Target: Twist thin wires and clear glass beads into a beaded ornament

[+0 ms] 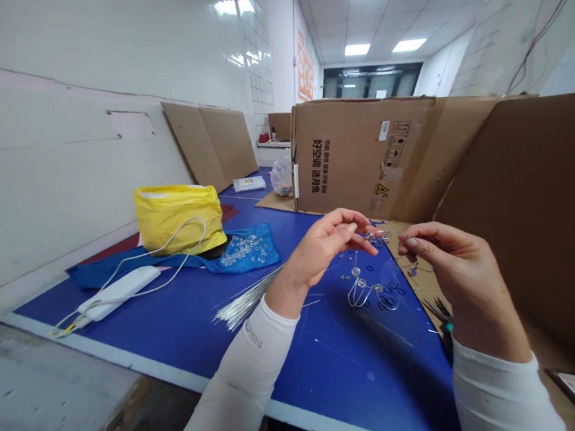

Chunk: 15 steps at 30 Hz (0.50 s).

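My left hand [336, 238] is over the blue table with thumb and fingers pinched around a thin wire strung with clear beads [378, 238]. To the right, my right hand [448, 257] has thumb and forefinger pressed together at the other end of these beads; what lies between the fingertips is too small to make out. Below and between the hands are looped wire pieces with round clear beads [362, 282]. Several small black rings [388, 290] surround them. A bundle of straight silvery wires [248, 298] lies left of my left wrist, partly hidden by the forearm.
Pliers [442, 316] with a green part lie near my right wrist. Clear beads [250, 247] rest on a blue cloth [265, 256] beside a yellow bag [179, 216]. A white power strip [120, 293] with a cable is at left. A large cardboard box [358, 171] stands behind.
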Each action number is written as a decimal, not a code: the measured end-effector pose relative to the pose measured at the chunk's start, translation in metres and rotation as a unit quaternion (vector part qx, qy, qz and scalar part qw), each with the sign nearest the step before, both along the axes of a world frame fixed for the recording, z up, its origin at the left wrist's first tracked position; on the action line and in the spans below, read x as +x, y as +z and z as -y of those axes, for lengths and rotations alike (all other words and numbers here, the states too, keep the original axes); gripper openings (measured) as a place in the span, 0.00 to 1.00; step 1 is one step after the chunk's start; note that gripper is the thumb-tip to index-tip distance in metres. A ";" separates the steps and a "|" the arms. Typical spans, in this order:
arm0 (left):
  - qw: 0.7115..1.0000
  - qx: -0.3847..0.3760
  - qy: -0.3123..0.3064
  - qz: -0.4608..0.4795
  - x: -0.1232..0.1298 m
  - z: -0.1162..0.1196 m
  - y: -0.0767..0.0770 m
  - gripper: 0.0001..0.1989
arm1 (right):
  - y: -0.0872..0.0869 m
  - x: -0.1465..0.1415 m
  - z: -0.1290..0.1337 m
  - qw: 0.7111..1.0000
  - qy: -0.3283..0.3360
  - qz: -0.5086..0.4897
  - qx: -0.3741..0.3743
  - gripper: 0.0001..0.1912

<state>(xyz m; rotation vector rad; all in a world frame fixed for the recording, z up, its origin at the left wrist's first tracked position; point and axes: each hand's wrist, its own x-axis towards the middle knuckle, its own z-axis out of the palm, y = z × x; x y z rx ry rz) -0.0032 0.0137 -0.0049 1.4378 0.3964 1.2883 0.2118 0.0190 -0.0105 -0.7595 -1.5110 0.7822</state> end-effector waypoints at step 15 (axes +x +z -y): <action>0.999 0.039 0.007 -0.016 0.000 -0.002 -0.002 0.14 | -0.002 0.003 -0.002 1.000 -0.004 0.002 -0.001 0.02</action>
